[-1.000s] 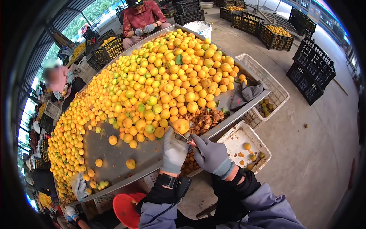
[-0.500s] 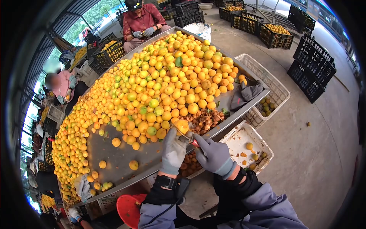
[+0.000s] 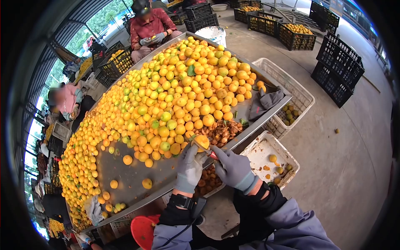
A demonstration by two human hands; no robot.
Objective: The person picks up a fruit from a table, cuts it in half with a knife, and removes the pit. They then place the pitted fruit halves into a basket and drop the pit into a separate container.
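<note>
My gloved left hand (image 3: 188,167) is closed around a yellow-orange apricot (image 3: 202,141) at the table's near edge. In my gloved right hand (image 3: 233,170) is a small knife (image 3: 213,155) with a red handle, its thin blade against the fruit. Just beyond both hands lies a heap of brown, wet-looking pits or scraps (image 3: 225,132). A large pile of apricots (image 3: 179,91), some greenish, covers much of the metal table (image 3: 137,177). The fingertips of my left hand are partly hidden behind the fruit.
To the right stand a white tray (image 3: 261,152) with a few fruits and a white crate (image 3: 306,98). A grey cloth (image 3: 266,102) lies on the table corner. Black crates (image 3: 339,68) stand on the floor. Another person (image 3: 152,29) sits across the table. A red bucket (image 3: 143,231) is below left.
The view has shifted slightly. My hands stay together at the apricot, with the knife blade at a slightly different angle on it. The person across the table has lifted their head a little.
</note>
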